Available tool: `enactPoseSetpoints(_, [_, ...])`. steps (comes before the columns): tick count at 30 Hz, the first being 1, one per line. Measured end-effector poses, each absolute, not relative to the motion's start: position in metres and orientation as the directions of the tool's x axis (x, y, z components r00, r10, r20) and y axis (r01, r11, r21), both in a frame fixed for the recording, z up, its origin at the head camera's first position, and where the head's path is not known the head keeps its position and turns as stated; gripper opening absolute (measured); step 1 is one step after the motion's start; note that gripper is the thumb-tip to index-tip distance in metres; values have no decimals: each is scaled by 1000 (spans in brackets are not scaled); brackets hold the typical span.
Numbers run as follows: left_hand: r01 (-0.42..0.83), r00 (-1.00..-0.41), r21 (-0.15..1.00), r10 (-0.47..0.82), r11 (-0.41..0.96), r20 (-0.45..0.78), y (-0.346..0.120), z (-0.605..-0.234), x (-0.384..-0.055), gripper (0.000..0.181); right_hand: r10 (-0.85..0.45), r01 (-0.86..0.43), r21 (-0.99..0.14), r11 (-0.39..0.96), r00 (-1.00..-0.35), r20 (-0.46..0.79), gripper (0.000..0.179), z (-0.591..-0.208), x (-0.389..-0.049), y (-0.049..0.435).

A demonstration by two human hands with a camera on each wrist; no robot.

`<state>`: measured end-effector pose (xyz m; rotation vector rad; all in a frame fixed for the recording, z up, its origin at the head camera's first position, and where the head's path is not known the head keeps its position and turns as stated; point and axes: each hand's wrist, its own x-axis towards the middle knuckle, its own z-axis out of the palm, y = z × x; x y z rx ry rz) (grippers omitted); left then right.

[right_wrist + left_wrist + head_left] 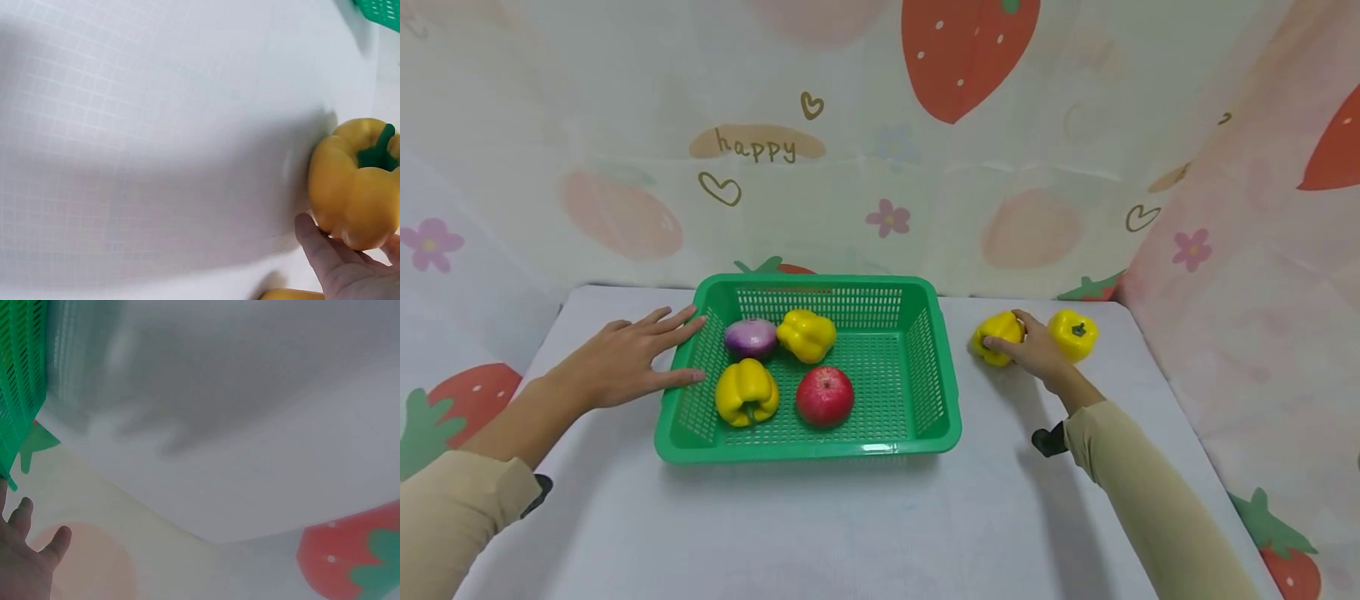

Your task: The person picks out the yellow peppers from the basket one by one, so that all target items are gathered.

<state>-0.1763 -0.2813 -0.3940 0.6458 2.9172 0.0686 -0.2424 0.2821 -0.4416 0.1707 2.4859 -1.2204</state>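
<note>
My right hand (pixel 1037 352) grips a yellow bell pepper (pixel 997 337) on the table, to the right of a green basket (pixel 951 412). The right wrist view shows that pepper (pixel 353 187) with its green stem, fingers and thumb at its sides. Just right of the hand sits another yellow bell pepper (pixel 1073 335). My left hand (pixel 632 357), fingers straight and spread, touches the basket's left rim. Inside the basket lie a purple onion (pixel 751 338), two yellow bell peppers, one at the back (pixel 807 336) and one in front (pixel 747 392), and a red pomegranate (pixel 825 396).
A white cloth covers the table (pixel 865 525). Behind it and at both sides hangs a printed curtain (pixel 865 192) with strawberries, hearts and flowers. The basket stands left of the table's middle, near the back edge.
</note>
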Motion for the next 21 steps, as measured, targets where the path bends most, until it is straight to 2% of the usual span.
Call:
enactPoseSetpoints(15, [418,-894,86,426,905,-140,-282,-395,-178,86,-67,254,-710,657,-918,-391,89,-434,-243,281])
enactPoseSetpoints(21, [416,-894,85,424,906,-144,-281,-395,-177,86,-89,206,-704,680,-929,-359,87,-423,-247,280])
